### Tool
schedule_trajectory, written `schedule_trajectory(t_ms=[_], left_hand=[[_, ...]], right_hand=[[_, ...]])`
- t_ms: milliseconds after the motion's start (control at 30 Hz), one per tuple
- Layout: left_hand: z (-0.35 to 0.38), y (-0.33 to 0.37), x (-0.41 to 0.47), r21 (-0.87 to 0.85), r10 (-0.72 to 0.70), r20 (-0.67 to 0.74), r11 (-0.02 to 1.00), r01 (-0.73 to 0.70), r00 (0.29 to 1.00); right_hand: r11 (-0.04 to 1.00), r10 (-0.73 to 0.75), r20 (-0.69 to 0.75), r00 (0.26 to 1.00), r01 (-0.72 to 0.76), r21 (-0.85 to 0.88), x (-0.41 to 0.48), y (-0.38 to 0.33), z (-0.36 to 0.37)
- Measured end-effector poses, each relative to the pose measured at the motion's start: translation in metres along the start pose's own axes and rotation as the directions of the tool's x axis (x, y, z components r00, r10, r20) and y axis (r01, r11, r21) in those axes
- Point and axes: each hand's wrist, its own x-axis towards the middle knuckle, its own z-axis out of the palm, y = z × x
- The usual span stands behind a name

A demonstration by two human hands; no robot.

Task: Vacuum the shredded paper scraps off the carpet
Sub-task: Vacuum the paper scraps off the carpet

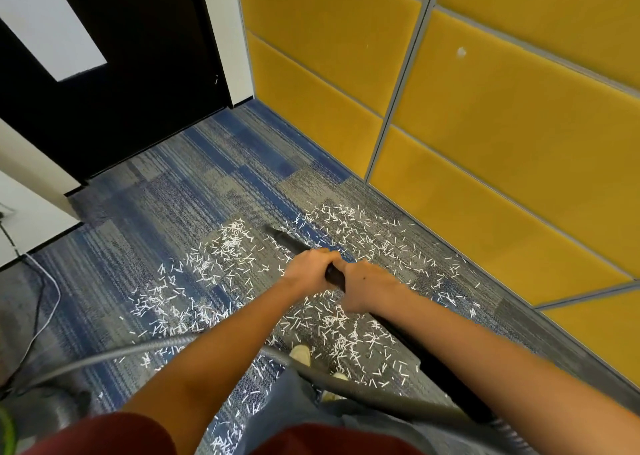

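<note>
Sweeps of the black vacuum wand (pixel 294 243) gripped by your left hand (pixel 308 269) and right hand (pixel 363 288) could scatter white paper scraps (pixel 230 243)

Blue-and-grey striped carpet tiles (pixel 166 191) are strewn with short white shredded paper scraps (pixel 228 243) in dense patches; thin white and black cables (pixel 57 293) are laid at the left.

Inspection finding: no legible text, label, brand, number or sign on the black vacuum wand (pixel 288 240), the white shredded paper scraps (pixel 232 243), the yellow padded wall panels (pixel 485 125) at right, or the dark door (pixel 145 73) at far left
</note>
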Motion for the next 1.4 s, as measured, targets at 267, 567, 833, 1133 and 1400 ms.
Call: schedule_trajectory(t_ms=[267,567,833,1133,1400], left_hand=[[-0.011,0.029,0.02,-0.112,0.031,0.009,0.993,-0.03,0.999],[0.003,0.054,0.029,-0.129,0.098,0.045,0.987,-0.092,0.994],[0.012,0.046,0.019,-0.105,0.077,0.035,0.992,-0.073,0.996],[0.011,0.018,-0.007,-0.122,-0.007,-0.017,0.993,0.005,1.0],[-0.005,0.012,-0.006,-0.159,-0.06,-0.036,0.986,0.053,0.998]], right_hand=[[0.998,0.062,-0.027,0.998,-0.061,0.001,-0.005,0.014,-0.014],[0.991,0.121,-0.047,0.992,-0.118,0.063,-0.023,0.035,-0.007],[0.996,0.08,-0.039,0.996,-0.078,0.054,-0.031,0.032,0.0],[0.999,-0.048,-0.032,0.998,0.048,-0.012,-0.03,0.008,0.003],[0.999,-0.025,-0.072,0.997,0.022,-0.038,-0.018,-0.007,-0.006]])
